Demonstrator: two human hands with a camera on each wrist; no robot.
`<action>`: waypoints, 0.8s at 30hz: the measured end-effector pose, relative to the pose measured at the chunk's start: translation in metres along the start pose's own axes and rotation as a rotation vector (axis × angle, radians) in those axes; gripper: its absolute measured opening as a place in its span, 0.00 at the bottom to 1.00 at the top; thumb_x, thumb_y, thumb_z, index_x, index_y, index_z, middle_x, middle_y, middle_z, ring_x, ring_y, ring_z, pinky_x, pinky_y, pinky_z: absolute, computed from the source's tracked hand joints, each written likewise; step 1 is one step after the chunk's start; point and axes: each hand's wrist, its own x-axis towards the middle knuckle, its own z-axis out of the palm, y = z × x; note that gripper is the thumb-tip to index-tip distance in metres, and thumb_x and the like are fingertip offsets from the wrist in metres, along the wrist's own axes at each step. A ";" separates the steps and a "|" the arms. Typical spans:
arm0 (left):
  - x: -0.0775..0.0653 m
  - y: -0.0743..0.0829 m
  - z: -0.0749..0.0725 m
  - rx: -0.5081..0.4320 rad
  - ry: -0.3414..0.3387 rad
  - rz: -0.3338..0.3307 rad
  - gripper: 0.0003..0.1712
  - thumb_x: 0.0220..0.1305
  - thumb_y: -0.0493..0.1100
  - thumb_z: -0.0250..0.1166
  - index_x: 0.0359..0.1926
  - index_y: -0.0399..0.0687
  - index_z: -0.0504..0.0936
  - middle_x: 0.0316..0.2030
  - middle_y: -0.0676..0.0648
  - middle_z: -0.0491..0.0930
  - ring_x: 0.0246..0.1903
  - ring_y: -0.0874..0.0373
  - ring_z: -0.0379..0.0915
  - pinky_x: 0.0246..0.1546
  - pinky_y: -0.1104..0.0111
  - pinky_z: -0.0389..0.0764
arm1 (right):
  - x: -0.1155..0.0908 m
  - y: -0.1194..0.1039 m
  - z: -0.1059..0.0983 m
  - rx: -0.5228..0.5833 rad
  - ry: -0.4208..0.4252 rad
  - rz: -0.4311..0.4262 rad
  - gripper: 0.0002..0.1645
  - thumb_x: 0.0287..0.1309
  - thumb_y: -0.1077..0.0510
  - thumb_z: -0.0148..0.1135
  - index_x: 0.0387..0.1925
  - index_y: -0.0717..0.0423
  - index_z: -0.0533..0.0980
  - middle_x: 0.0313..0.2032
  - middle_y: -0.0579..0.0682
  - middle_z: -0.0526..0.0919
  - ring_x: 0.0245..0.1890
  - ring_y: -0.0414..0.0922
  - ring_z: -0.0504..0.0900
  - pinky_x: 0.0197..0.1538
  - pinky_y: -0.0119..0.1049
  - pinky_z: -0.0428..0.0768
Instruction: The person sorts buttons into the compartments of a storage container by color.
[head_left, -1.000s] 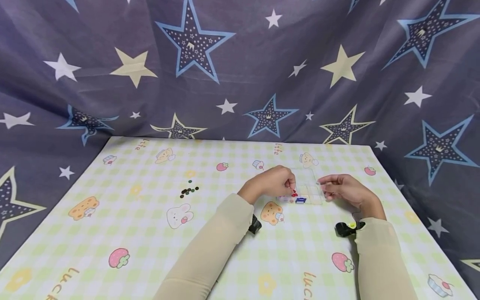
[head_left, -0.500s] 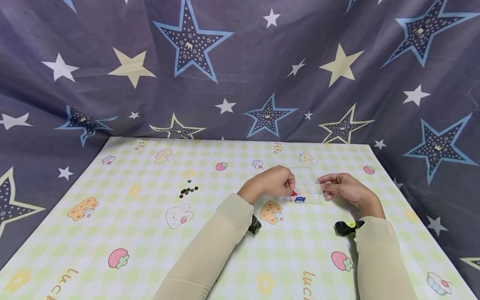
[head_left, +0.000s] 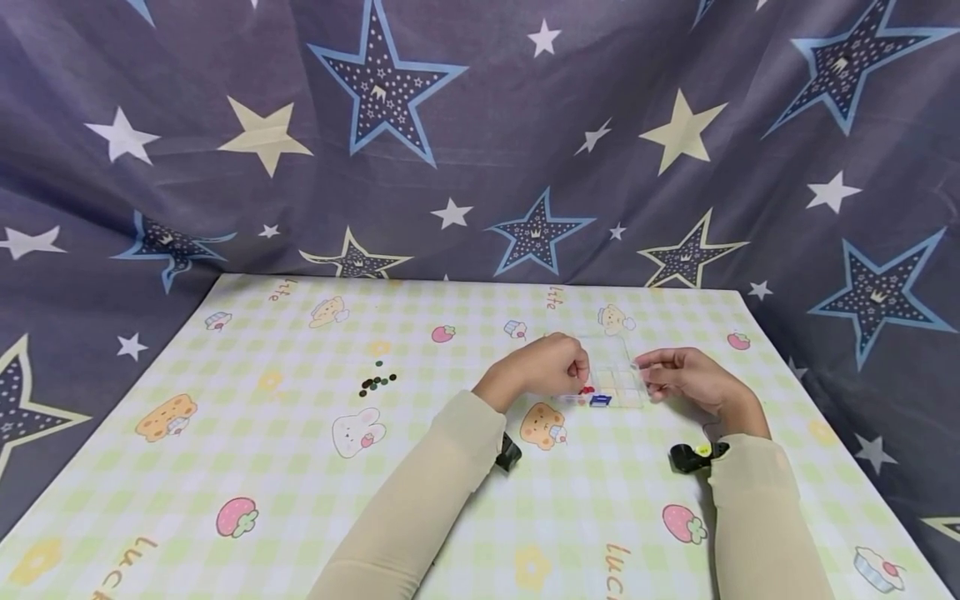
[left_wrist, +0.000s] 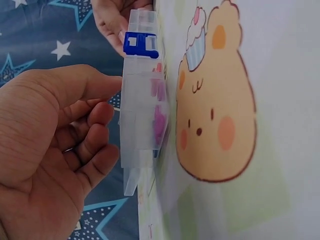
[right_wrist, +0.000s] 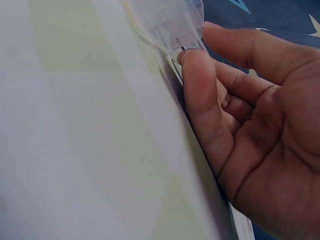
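A clear plastic compartment box (head_left: 628, 393) lies with its lid raised, a blue clasp (head_left: 600, 401) on its near side. My left hand (head_left: 547, 365) hangs over the box's left part, fingers curled downward. Small red pieces (head_left: 588, 390) show right beneath its fingertips. In the left wrist view, the thumb meets the box's rim; the index fingertip is hidden, so I cannot tell whether it pinches anything. Pink and purple pieces (left_wrist: 159, 120) show through the wall. My right hand (head_left: 686, 379) holds the box's right edge, thumb and fingers at its corner in the right wrist view.
Several small dark round pieces (head_left: 377, 381) lie scattered on the left half of the table. A checked cloth with printed cartoons (head_left: 285, 467) covers the tabletop. Behind it hangs a dark star-patterned curtain (head_left: 480, 150).
The red pieces at the left fingertips now sit slightly lower and more spread within the box. Both hands stay nearly in place, the right one still at the box's edge.
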 end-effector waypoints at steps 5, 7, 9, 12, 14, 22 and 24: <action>-0.007 -0.001 -0.004 0.003 0.021 -0.020 0.11 0.65 0.34 0.62 0.27 0.51 0.83 0.25 0.54 0.77 0.28 0.61 0.69 0.36 0.73 0.71 | -0.001 -0.001 0.000 0.003 -0.004 -0.002 0.30 0.71 0.64 0.59 0.67 0.77 0.64 0.39 0.52 0.83 0.34 0.43 0.81 0.40 0.37 0.85; -0.009 -0.002 -0.005 0.016 0.029 -0.024 0.11 0.65 0.34 0.63 0.27 0.52 0.83 0.25 0.54 0.78 0.30 0.61 0.69 0.37 0.73 0.71 | -0.001 -0.001 0.000 0.006 -0.006 -0.003 0.30 0.71 0.64 0.59 0.67 0.77 0.64 0.39 0.52 0.83 0.34 0.43 0.81 0.40 0.37 0.84; -0.012 -0.005 -0.005 0.030 0.033 -0.029 0.11 0.65 0.35 0.63 0.27 0.52 0.83 0.26 0.55 0.78 0.32 0.62 0.70 0.39 0.73 0.72 | -0.001 -0.001 0.000 0.008 -0.012 -0.004 0.30 0.72 0.63 0.59 0.67 0.78 0.64 0.39 0.52 0.83 0.34 0.43 0.81 0.40 0.37 0.85; -0.015 -0.008 -0.004 0.050 0.041 -0.040 0.11 0.65 0.36 0.64 0.26 0.53 0.83 0.27 0.56 0.78 0.34 0.61 0.70 0.43 0.72 0.72 | -0.001 0.000 0.000 0.012 -0.018 -0.004 0.30 0.71 0.64 0.59 0.67 0.78 0.64 0.39 0.52 0.83 0.34 0.43 0.81 0.41 0.37 0.85; -0.018 -0.009 -0.005 0.055 0.048 -0.049 0.10 0.65 0.36 0.65 0.27 0.53 0.83 0.28 0.56 0.78 0.35 0.60 0.70 0.44 0.71 0.72 | -0.002 0.000 0.000 0.013 -0.018 -0.004 0.30 0.71 0.64 0.59 0.67 0.78 0.64 0.39 0.52 0.83 0.33 0.43 0.81 0.40 0.37 0.85; -0.035 -0.015 -0.017 0.121 0.069 -0.082 0.07 0.65 0.38 0.65 0.29 0.53 0.84 0.31 0.55 0.77 0.38 0.59 0.70 0.47 0.69 0.72 | -0.001 0.000 0.000 0.011 -0.016 -0.006 0.30 0.72 0.63 0.59 0.67 0.77 0.64 0.39 0.53 0.83 0.34 0.44 0.81 0.40 0.37 0.85; -0.039 -0.017 -0.020 0.138 0.076 -0.077 0.06 0.65 0.38 0.65 0.30 0.52 0.84 0.32 0.54 0.77 0.38 0.58 0.70 0.48 0.68 0.71 | -0.001 0.001 -0.001 0.011 -0.013 -0.005 0.30 0.72 0.63 0.59 0.67 0.77 0.64 0.39 0.53 0.83 0.34 0.44 0.81 0.40 0.37 0.84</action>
